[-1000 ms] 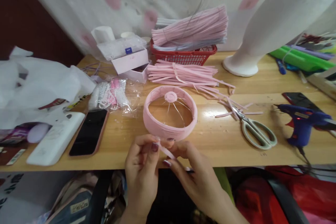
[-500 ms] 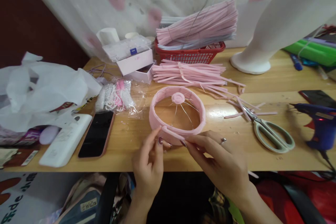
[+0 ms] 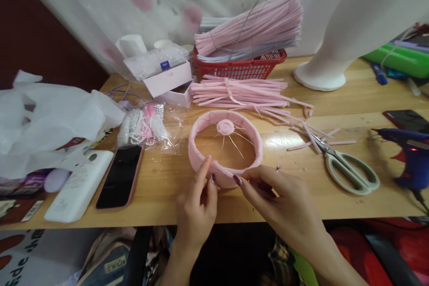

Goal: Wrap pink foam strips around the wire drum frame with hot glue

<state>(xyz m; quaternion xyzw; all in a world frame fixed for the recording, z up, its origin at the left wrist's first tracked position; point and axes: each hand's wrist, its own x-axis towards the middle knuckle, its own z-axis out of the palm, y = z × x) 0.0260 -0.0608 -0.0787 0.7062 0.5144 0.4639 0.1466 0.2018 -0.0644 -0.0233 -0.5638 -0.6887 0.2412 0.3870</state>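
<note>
Big wooden table [image 3: 301, 208] fills the view, and it's busy: a white head form [image 3: 335, 31] stands at the far right, a crumpled white bag [image 3: 50, 120] spreads along the left edge, and a red basket [image 3: 241, 69] at the far edge carries a fat bundle of pink strips [image 3: 248, 31]. More loose strips [image 3: 234, 94] lie just behind the ring [image 3: 258, 149], which sits near the middle of the near edge. Its wall looks fully covered in pink, with a small coiled disc [image 3: 225, 127] hung on bare wire spokes inside. So by my reading the wrapping is close to done, and the spokes and this last tail are what's left. The left hand [image 3: 197, 205] nips the ring's near wall between forefinger and thumb, other fingers curled. The right hand [image 3: 288, 201] pinches a thin strip [image 3: 225, 172] flat against that wall. There's bare wood to the left before the phone [image 3: 120, 176]. There's more to the right before the scissors [image 3: 348, 172], and the glue gun [image 3: 407, 161] sits well apart at the right edge. Both wrists hang over the near edge.
</note>
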